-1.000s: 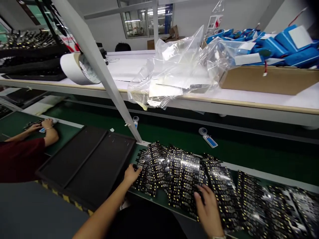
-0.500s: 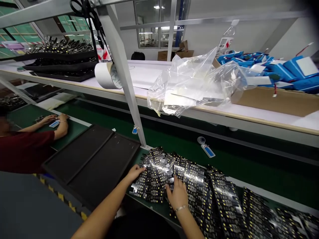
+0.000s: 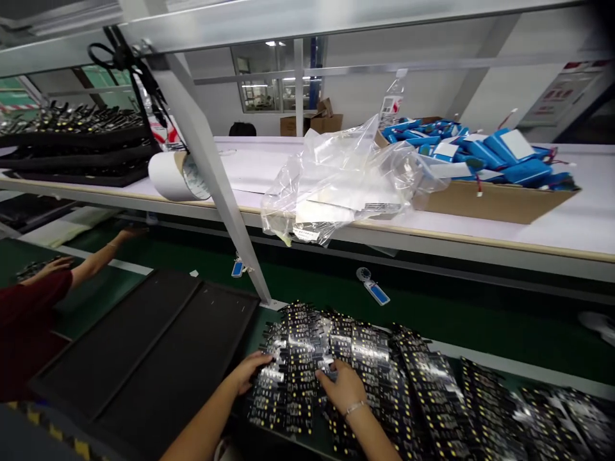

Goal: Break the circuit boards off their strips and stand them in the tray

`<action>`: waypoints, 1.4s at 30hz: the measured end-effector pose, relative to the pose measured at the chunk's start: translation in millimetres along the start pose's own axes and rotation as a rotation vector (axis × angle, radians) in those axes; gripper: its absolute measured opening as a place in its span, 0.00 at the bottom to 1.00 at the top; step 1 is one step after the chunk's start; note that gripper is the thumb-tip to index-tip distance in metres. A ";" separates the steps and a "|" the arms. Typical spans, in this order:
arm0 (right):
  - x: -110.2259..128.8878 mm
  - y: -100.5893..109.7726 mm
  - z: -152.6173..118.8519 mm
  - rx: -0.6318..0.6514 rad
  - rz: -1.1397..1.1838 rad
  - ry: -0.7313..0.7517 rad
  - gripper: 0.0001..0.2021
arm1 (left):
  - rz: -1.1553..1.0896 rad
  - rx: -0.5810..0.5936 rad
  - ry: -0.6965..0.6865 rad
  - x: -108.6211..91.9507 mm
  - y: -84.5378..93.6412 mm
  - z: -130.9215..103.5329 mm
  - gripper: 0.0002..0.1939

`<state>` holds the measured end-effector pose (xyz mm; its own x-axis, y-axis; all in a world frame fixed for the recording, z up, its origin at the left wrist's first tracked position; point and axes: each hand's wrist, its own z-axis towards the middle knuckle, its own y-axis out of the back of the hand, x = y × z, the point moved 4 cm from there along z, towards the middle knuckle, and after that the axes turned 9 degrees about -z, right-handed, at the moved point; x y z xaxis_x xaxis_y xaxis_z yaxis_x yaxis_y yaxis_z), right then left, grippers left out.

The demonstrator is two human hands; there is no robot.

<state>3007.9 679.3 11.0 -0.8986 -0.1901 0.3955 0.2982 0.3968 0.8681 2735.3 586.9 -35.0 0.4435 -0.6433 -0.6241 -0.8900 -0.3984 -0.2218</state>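
Circuit boards (image 3: 298, 358) laid in overlapping rows. Left hand (image 3: 247, 372) at their nine o'clock edge, right hand (image 3: 346, 389) at four; cannot tell whether either pinches. Black tray (image 3: 158, 346) at nine.

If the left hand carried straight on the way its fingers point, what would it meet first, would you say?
Most likely the leftmost black circuit boards, since the left hand points at their edge and may be touching them; depth there is unclear.

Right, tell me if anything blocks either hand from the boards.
Nothing visible does. The left hand is at the boards' left edge, the right hand over them. The post stands beyond, not between.
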 end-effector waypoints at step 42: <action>147.9 -34.4 -54.5 0.047 0.233 0.260 0.21 | 0.686 -0.522 -0.569 -115.0 144.8 -123.9 0.27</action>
<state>2882.3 588.6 56.0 -0.6941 -0.3096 0.6499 0.4651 0.4963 0.7331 2568.6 522.1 97.6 -0.3787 -0.4890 -0.7858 -0.7156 -0.3837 0.5837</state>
